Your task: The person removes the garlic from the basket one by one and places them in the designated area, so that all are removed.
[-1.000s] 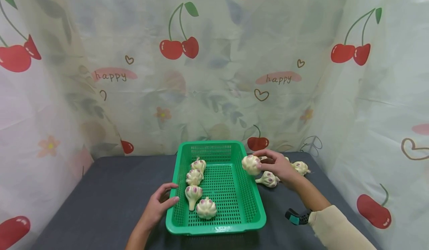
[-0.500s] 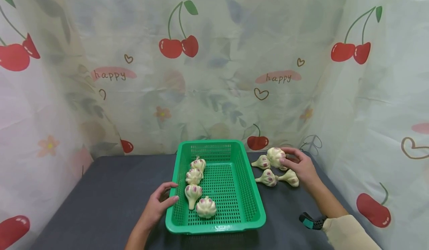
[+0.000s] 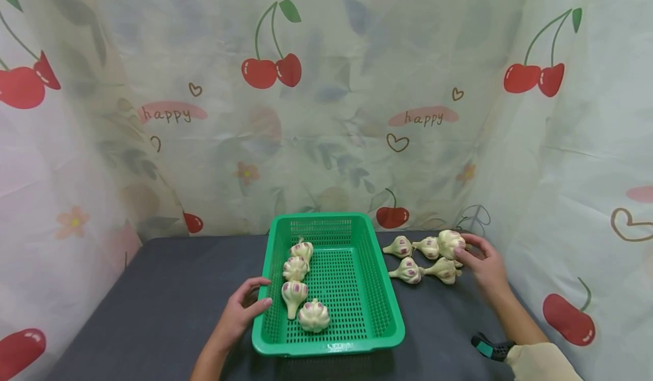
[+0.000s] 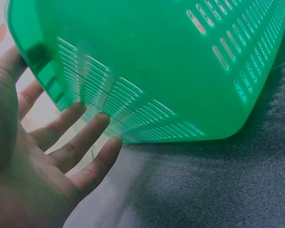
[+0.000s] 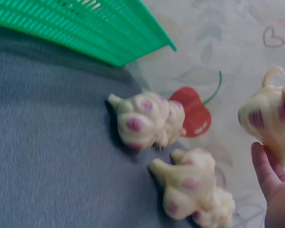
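Observation:
My right hand (image 3: 488,266) holds a garlic bulb (image 3: 451,244) between thumb and fingers, over the far right of the table. In the right wrist view that bulb (image 5: 263,116) has its root tuft upward. Several more bulbs lie just left of the hand, among them a front one (image 3: 407,271) and a back one (image 3: 400,247). Against the left side of a green plastic basket (image 3: 329,348) is my left hand (image 3: 244,307), thumb and index finger over the rim. Other fingertips (image 4: 102,118) touch the outer wall in the left wrist view.
Several garlic bulbs (image 3: 294,296) lie along the basket's left half. The dark cloth-covered table (image 3: 168,296) extends on both sides of the basket. A patterned curtain (image 3: 326,143) encloses the back and sides. A black and teal strap (image 3: 490,348) is at the right wrist.
The right hand has moved right with its garlic bulb, from beside the basket's right rim to the far end of the bulbs on the table. The left hand has stayed in place.

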`<state>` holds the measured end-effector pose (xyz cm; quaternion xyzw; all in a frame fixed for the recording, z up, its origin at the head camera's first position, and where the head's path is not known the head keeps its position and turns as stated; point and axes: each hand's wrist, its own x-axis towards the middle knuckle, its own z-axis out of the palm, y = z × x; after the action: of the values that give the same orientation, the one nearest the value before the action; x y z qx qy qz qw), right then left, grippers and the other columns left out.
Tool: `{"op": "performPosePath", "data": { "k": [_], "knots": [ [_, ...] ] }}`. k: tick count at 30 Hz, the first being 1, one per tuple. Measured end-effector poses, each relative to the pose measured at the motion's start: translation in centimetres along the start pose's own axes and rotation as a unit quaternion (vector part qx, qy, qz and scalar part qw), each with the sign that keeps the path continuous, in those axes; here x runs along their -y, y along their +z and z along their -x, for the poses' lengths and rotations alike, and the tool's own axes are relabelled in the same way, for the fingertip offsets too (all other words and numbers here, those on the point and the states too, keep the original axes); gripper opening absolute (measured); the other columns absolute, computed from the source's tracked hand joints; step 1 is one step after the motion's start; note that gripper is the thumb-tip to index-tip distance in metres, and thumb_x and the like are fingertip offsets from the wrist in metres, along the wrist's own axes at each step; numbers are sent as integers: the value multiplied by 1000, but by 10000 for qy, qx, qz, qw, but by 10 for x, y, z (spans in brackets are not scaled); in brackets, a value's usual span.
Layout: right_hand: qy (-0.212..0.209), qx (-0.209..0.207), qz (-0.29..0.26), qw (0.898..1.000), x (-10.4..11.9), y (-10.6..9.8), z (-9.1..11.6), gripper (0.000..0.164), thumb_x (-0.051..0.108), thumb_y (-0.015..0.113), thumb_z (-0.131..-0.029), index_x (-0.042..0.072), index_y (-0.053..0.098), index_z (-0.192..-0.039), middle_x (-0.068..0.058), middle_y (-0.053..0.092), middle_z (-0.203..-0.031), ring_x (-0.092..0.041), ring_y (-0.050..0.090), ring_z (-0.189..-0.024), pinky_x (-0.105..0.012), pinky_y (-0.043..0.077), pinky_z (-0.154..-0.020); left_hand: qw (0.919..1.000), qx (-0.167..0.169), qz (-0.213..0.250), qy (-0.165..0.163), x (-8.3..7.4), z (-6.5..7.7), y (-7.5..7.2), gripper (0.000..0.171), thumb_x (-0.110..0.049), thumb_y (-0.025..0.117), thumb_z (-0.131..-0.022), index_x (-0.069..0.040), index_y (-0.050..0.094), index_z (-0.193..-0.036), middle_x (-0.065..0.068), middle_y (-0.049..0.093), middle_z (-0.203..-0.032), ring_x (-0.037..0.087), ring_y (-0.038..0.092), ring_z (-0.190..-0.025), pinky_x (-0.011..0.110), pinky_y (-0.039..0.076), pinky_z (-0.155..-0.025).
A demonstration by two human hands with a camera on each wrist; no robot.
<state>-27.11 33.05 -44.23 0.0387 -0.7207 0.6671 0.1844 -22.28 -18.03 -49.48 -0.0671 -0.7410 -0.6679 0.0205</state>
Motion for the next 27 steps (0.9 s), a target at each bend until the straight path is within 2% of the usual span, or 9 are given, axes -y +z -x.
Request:
{"op": "performPosePath", "data": {
  "k": [2,8,12,16,19,27],
  "knots": [
    [65,-222,43,9997,-3,-5,2,43,7,70,-90,-8,51,-125,8,57,-109,4,61,-94,-17,51,-72,10000,-7,22,-32,0,0,0,37,-13,69,-91,-9,58,-125,18,54,-132,35,54,-118,42,47,-87],
    [417,-863,775,9924,-11,-17,6,46,13,71,-91,-7,51,-127,9,54,-108,9,60,-86,-14,50,-69,10000,-17,24,-31,-2,0,0,37,-13,69,-91,-7,58,-126,17,54,-132,34,55,-117,40,48,-86],
    [761,-1152,1096,9843,-20,-25,7,48,18,68,-93,-5,49,-130,-2,51,-117,10,59,-80,-15,51,-69,10000,2,48,12,-2,0,0,37,-12,69,-91,-7,57,-126,18,53,-132,35,54,-118,41,47,-86],
    [1107,-1358,1386,9747,-28,-31,8,51,24,67,-94,-3,48,-133,-11,47,-127,8,58,-76,-18,52,-69,9999,39,84,87,-2,1,0,38,-10,68,-91,-6,57,-127,19,53,-133,37,53,-119,41,47,-86],
    [1347,-1481,1486,9684,-33,-35,10,54,28,67,-93,-2,48,-134,-13,47,-130,6,57,-73,-20,53,-69,9999,30,86,55,-3,1,0,38,-11,69,-91,-6,57,-127,19,53,-133,37,53,-119,41,47,-86],
    [1570,-1539,1737,9599,-48,-47,12,58,31,66,-93,-7,48,-132,-21,48,-125,5,53,-69,-26,54,-64,10000,13,42,31,-1,0,0,38,-11,67,-92,-6,56,-128,19,52,-133,36,53,-120,43,47,-87]
  ]
}}
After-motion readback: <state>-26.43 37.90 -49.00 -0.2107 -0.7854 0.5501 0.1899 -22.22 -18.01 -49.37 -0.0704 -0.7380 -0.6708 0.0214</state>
